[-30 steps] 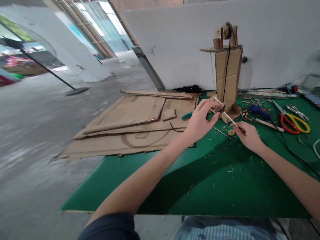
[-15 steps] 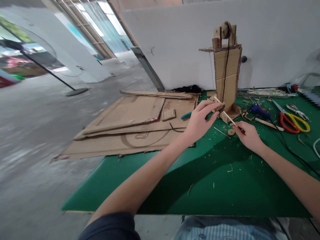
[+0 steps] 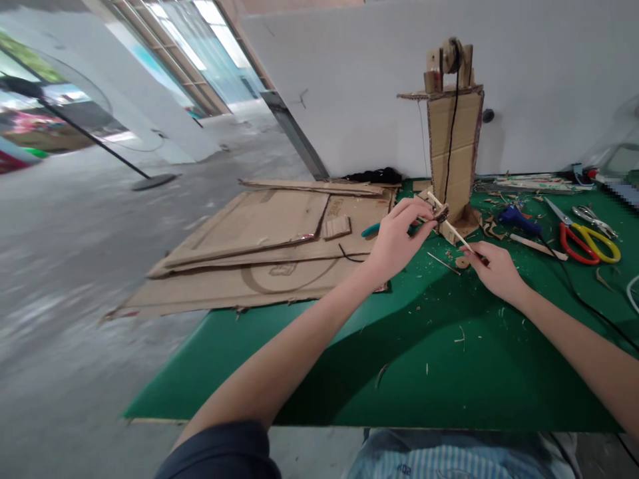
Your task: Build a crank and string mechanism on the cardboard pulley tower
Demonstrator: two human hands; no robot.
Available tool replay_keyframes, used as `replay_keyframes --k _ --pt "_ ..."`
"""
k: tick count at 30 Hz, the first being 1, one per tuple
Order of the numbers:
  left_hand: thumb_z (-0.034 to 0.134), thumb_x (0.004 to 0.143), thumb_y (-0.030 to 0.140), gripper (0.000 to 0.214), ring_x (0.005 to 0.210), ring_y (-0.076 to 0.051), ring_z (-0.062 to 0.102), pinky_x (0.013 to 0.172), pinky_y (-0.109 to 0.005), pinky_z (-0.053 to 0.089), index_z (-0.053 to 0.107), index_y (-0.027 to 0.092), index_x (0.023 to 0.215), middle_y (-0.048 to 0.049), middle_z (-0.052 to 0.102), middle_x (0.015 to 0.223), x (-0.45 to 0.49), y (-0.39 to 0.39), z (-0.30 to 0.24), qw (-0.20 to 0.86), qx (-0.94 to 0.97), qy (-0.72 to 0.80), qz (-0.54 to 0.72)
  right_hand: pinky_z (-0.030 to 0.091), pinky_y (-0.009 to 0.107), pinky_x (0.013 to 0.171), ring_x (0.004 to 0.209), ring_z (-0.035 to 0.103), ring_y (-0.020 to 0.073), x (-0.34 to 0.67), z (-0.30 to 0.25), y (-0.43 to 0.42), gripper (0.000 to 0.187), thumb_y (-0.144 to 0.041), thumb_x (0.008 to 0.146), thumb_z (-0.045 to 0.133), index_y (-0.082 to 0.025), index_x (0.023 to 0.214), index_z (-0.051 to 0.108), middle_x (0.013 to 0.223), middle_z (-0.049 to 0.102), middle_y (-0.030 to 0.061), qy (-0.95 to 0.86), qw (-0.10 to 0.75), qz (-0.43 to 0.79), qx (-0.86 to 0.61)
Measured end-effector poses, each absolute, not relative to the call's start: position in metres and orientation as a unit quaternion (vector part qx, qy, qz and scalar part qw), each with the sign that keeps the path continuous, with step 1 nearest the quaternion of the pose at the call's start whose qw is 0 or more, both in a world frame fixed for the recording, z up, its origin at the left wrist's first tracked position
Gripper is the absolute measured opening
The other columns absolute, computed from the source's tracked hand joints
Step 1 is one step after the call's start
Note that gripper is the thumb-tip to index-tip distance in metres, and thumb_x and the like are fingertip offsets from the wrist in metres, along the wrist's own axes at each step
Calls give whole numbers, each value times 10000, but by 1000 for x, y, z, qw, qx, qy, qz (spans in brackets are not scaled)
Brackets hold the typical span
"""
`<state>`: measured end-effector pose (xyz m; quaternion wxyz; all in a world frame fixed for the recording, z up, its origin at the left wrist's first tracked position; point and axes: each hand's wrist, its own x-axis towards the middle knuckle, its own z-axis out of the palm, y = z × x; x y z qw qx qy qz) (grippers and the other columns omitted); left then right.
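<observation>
My left hand pinches a small round cardboard piece between thumb and fingers. A thin wooden stick passes through or against that piece; which of the two I cannot tell. My right hand grips the stick's near end with closed fingers. Just behind the hands stands a tall cardboard tower, with a cardboard wheel on top and a black cord hanging down its front. A small cardboard disc and a thin rod lie on the green table below the stick.
To the left, flat cardboard sheets overhang the green table. Scissors, a blue glue gun with its cable, and a pale flat strip lie at the right. Cardboard scraps are scattered about. A white wall rises behind.
My left fingers have shifted slightly around the round cardboard piece. Both hands keep their hold, and the stick stays nearly in the same place.
</observation>
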<state>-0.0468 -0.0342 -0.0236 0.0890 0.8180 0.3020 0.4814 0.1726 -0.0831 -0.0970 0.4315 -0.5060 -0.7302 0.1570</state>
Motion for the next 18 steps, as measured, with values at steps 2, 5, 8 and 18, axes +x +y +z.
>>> replay_keyframes --k 2,5,8,18 --pt "634 868 171 37 882 -145 622 747 -284 528 617 203 874 -49 654 977 -47 -34 -24 105 811 321 478 458 310 598 694 621 186 173 -97 -83 305 -364 961 483 -183 977 727 890 727 90 -732 432 155 -504" --pt "634 875 182 137 865 -138 632 750 -276 535 633 207 1010 -50 662 1001 -47 -33 -25 113 805 336 475 456 301 606 721 628 187 173 -97 -83 300 -351 961 480 -179 977 725 897 727 91 -734 431 159 -501" --pt "594 913 170 214 923 -144 649 823 -296 543 659 215 1113 -62 678 1056 -47 -33 -27 64 826 307 468 449 294 603 699 617 177 173 -97 -83 304 -347 962 474 -178 982 726 879 723 84 -738 422 166 -500" --pt "627 893 150 112 803 -106 667 714 -235 565 701 179 972 -44 715 973 -47 -32 -28 40 817 305 488 424 289 588 656 588 167 172 -97 -83 300 -348 958 477 -187 974 730 828 715 69 -740 419 162 -501"
